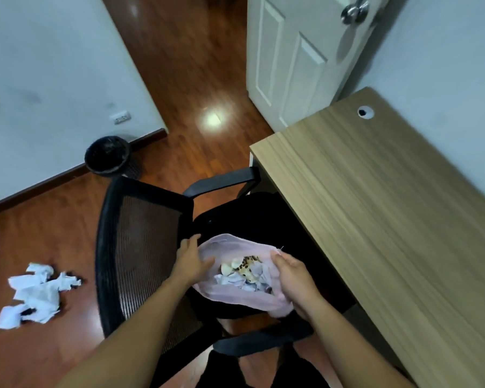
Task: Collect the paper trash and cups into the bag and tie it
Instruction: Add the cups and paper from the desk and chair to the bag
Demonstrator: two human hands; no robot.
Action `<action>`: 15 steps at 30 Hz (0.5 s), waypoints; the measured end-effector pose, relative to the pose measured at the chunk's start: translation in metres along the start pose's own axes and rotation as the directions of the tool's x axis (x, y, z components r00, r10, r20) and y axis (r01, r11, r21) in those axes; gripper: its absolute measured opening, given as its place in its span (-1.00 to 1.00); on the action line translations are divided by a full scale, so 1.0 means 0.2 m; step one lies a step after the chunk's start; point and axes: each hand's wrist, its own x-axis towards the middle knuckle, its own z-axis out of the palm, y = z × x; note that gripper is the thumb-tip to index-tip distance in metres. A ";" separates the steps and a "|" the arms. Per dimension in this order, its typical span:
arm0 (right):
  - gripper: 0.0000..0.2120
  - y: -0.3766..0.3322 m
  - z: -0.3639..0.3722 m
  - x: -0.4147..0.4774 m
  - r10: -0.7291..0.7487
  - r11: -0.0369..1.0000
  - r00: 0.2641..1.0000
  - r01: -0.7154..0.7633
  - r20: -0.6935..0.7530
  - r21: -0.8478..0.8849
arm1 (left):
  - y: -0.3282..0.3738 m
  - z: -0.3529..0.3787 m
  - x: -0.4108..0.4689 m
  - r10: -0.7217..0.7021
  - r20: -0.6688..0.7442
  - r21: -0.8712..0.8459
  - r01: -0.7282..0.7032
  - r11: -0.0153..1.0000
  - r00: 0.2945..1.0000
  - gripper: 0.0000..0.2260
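Observation:
A thin pink plastic bag (230,296) rests open on the seat of a black office chair (140,242). Inside it lie crumpled white paper (235,281) and pale cups (230,268), one with a dark spotted pattern. My left hand (191,260) grips the bag's left rim, fingers curled over the edge. My right hand (290,278) clutches the bag's right rim, bunching the plastic. A pile of crumpled white paper trash (37,294) lies on the wooden floor to the left of the chair, apart from both hands.
A wooden desk (389,214) stands at the right, close against the chair. A black waste bin (108,155) sits by the wall at the back left. A white door (300,57) stands ajar behind the desk. The floor is glossy brown wood (196,88).

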 end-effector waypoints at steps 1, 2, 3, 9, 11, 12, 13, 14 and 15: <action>-0.74 -0.05 0.00 -0.05 -0.004 0.999 1.000 0.005 -0.012 0.036 | 0.01 -0.04 -0.02 -0.017 0.004 -0.006 0.017 1.000 1.000 -0.16; -0.74 -0.11 0.00 -0.11 -0.013 0.997 1.000 0.014 -0.018 0.074 | 0.01 -0.09 -0.03 -0.035 0.010 -0.035 0.036 0.999 0.999 -0.09; -0.74 -0.18 -0.02 -0.16 -0.029 0.993 0.999 0.031 -0.021 0.117 | 0.02 -0.12 -0.03 -0.054 0.006 -0.069 0.054 0.996 0.999 -0.04; -0.74 -0.46 -0.38 -0.37 -0.180 0.932 0.964 0.230 -0.194 0.281 | 0.28 -0.36 0.00 0.210 -0.062 -0.042 -0.213 0.976 0.976 -0.68; -0.72 -0.50 -0.55 -0.40 -0.204 0.909 0.938 0.287 -0.280 0.301 | 0.46 -0.45 -0.01 0.328 -0.119 -0.005 -0.331 0.944 0.937 -0.62; -0.70 -0.52 -0.63 -0.42 -0.204 0.898 0.924 0.308 -0.324 0.313 | 0.56 -0.50 -0.02 0.372 -0.148 -0.014 -0.378 0.926 0.916 -0.65; -0.68 -0.54 -0.70 -0.43 -0.200 0.887 0.912 0.324 -0.358 0.328 | 0.64 -0.54 -0.02 0.410 -0.177 -0.027 -0.421 0.907 0.895 -0.69; -0.68 -0.55 -0.77 -0.44 -0.196 0.878 0.897 0.341 -0.395 0.337 | 0.74 -0.58 -0.04 0.437 -0.194 -0.048 -0.454 0.890 0.878 -0.70; -0.70 -0.55 -0.84 -0.46 -0.200 0.870 0.884 0.359 -0.423 0.338 | 0.83 -0.60 -0.04 0.451 -0.196 -0.080 -0.473 0.878 0.871 -0.69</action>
